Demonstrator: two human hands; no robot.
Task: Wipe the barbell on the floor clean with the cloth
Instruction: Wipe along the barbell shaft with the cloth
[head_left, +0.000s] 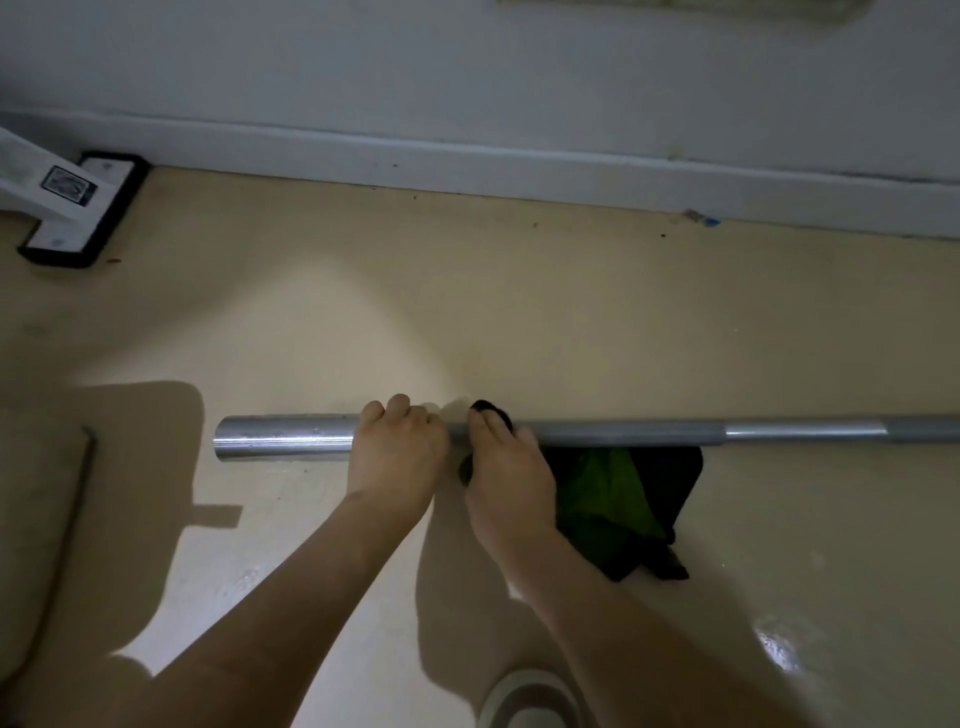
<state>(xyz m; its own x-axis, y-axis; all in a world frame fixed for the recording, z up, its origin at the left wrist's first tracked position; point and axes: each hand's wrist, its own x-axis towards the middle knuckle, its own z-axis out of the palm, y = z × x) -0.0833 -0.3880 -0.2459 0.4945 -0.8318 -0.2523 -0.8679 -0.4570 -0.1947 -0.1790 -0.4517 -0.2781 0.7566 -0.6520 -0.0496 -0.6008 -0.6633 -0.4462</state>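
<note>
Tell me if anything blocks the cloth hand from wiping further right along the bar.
Nothing visible does. The right hand presses the cloth on the barbell, whose shaft runs bare to the picture's right edge. The left hand grips the other side, by the sleeve.

No legible txt anywhere. Sticker (67, 183) on white equipment base (78, 208) at far left too blurred to read.
</note>
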